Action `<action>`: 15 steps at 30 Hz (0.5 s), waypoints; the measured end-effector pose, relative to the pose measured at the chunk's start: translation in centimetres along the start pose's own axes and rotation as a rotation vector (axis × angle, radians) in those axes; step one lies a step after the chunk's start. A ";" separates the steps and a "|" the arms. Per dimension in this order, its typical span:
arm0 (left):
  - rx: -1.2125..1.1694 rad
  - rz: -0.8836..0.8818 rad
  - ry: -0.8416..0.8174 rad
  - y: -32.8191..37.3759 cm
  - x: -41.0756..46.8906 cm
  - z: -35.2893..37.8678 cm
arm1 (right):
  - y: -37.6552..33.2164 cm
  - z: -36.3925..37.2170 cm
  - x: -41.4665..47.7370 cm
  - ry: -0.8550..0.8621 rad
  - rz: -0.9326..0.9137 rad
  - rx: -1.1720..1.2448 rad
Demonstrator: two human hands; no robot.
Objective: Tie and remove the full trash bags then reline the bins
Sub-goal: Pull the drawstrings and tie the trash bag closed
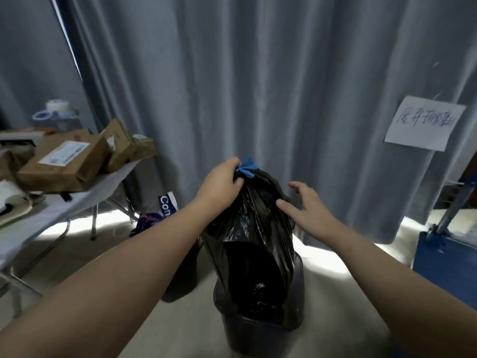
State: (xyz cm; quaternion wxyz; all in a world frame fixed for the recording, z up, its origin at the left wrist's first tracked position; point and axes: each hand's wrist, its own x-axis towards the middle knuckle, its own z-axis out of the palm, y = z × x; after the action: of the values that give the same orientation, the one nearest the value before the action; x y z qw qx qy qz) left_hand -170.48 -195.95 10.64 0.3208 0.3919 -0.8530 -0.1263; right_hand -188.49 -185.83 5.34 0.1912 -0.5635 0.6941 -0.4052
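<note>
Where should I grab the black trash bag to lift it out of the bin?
Take the trash bag at its gathered neck just under the blue tie, from above, where the left hand already grips it. The neck is narrow; the body is wide, slack and partly inside the bin.

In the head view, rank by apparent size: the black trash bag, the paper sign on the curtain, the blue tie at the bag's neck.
1. Black trash bag, largest.
2. Paper sign; it hangs farther back, so true size is unsure.
3. Blue tie, smallest.
</note>
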 end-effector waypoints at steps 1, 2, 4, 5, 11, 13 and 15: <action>-0.012 0.004 0.032 0.6 0.5 -1.7 | -0.9 -0.3 0.1 0.026 -0.018 0.003; -0.011 0.006 0.061 1.2 1.0 -3.6 | -2.1 -0.6 0.2 0.040 -0.033 0.007; 0.006 -0.003 0.110 2.2 1.5 -7.0 | -4.6 -0.9 0.4 0.036 -0.080 0.008; 0.011 -0.005 0.136 2.7 1.6 -8.9 | -6.2 -1.1 0.3 0.031 -0.119 0.009; 0.060 0.095 0.144 3.5 -2.2 -18.1 | -14.3 2.2 0.4 -0.048 -0.282 0.094; 0.109 0.124 0.098 2.6 -4.3 -19.6 | -15.9 4.9 0.2 -0.100 -0.304 0.193; 0.130 0.116 0.058 0.8 -6.3 -19.8 | -16.8 7.9 -0.2 -0.139 -0.317 0.252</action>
State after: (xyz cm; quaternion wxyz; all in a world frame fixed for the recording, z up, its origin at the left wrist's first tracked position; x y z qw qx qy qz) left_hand -155.11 -189.94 23.28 0.3260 0.3655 -0.8709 -0.0403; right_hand -172.17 -189.02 13.64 0.2415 -0.6639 0.5258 -0.4738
